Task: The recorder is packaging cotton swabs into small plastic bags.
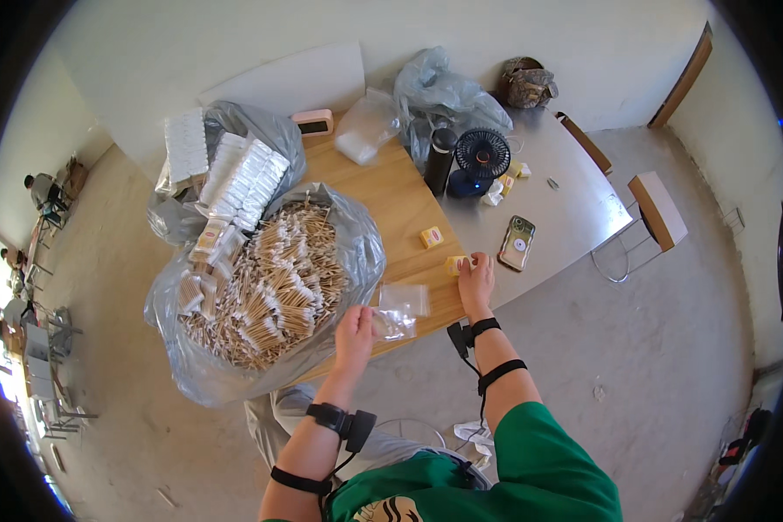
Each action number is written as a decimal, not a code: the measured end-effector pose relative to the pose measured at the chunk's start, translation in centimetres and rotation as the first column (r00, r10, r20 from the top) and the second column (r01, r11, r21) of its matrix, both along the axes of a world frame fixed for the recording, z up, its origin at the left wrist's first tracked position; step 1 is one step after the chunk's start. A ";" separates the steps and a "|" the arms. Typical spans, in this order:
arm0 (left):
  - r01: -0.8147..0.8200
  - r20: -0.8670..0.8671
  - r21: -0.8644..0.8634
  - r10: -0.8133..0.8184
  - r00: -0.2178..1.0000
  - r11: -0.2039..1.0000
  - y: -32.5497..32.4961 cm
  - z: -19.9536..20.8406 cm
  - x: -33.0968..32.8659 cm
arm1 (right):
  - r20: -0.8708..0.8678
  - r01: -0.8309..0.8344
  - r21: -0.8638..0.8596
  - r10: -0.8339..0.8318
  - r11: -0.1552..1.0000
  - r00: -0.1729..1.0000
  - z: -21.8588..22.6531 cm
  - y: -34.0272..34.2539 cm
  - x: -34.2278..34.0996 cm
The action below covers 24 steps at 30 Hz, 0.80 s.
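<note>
My left hand (354, 337) is closed on the edge of a small clear plastic bag (395, 325) over the front edge of the wooden table. Another clear bag (414, 298) lies just beyond it. My right hand (477, 285) has its fingers closed at a small yellow-and-white packet (453, 265) near the table's right edge; whether it is a box or a stack of cards I cannot tell. A similar yellow packet (431, 237) lies a little farther away. Left of my left hand, a big grey plastic bag (370, 252) holds a heap of wooden-stick cotton swabs (278, 287).
Packed white bundles (248, 178) sit behind the swabs. A black bottle (440, 161), a small fan (483, 157) and a phone (517, 244) stand or lie on the grey table (565, 204) at right. A stool (657, 210) is beyond it. People (43, 193) sit far left.
</note>
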State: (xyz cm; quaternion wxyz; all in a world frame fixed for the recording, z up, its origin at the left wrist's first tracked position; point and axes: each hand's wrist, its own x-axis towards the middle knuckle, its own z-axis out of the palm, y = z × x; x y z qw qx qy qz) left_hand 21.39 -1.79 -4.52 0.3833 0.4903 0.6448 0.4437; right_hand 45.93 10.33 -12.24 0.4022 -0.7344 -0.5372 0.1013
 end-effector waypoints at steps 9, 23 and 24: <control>0.008 -0.269 -0.045 -0.020 0.963 0.999 5.7 -6.9 2.6 | -0.020 -0.029 0.016 0.029 0.999 0.999 -0.1 0.5 -0.7; 0.440 -0.806 0.095 -0.190 0.561 0.893 6.6 -5.3 4.9 | -0.069 -0.041 -0.048 0.038 0.998 0.997 -0.3 0.7 0.1; 0.462 -0.804 0.032 -0.252 0.539 0.886 7.0 -5.5 4.7 | -0.057 -0.046 -0.047 0.043 0.998 0.997 -0.4 0.8 0.0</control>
